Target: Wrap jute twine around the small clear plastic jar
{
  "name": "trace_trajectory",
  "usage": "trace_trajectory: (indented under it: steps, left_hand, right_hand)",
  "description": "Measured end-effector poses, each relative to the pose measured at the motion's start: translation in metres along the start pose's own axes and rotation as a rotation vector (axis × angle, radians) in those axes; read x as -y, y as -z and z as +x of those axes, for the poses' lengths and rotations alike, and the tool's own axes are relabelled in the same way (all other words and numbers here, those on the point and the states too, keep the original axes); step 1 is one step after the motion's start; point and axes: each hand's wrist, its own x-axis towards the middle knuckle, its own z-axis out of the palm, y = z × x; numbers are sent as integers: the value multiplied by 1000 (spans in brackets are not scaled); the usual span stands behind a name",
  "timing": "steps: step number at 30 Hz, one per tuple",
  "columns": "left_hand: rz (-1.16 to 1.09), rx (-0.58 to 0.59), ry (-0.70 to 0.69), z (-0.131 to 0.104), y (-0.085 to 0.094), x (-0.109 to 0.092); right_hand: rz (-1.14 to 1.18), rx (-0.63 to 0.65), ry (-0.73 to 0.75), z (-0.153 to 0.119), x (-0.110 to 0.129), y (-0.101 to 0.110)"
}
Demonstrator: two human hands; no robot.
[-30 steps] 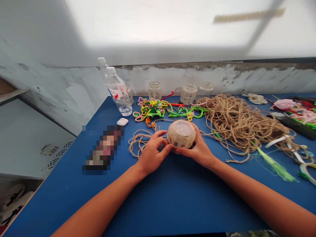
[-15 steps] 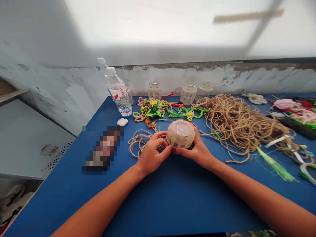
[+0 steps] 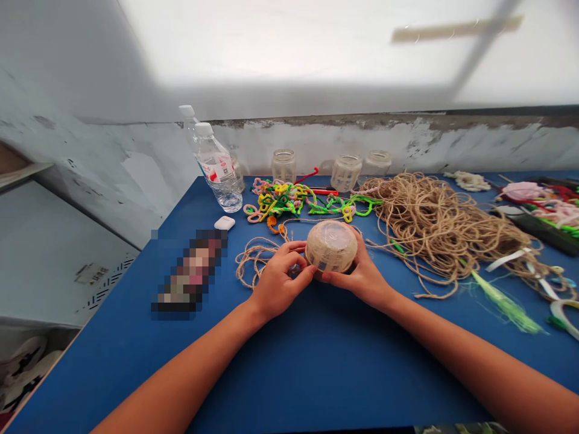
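Observation:
A glass jar is held bottom up over the blue table, with twine around its lower edge. My left hand grips its left side, thumb and fingers bent at the near rim. Round the right side wraps my right hand, its thumb along the near edge; some of its fingers are hidden behind the jar. Loose loops of thin twine lie just left of and behind my left hand. A strand of twine runs behind the jar.
Behind the jar lie colourful pipe-cleaner shapes. A big twine heap spreads to the right, near green fibres and scissors. Several glass jars line the wall. Plastic bottles, a white case and a blurred-out object are left.

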Motion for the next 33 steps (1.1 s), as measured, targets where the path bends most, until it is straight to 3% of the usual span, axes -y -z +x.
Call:
trace_trajectory:
  steps: [11,16,21,33]
  left_hand:
    - [13,-9,8,-3,-1,-2]
    - [36,-10,17,-4,0,-3]
    - [38,-14,0,-4,-1,-1]
    - [66,-30,-37,-5,-2,4]
  right_hand:
    - [59,55,-80,0,4,1]
    - [51,70,-49,-1,0,0]
    - [-19,7,-52,-3,-6,1]
    - [59,76,-82,3,1,6]
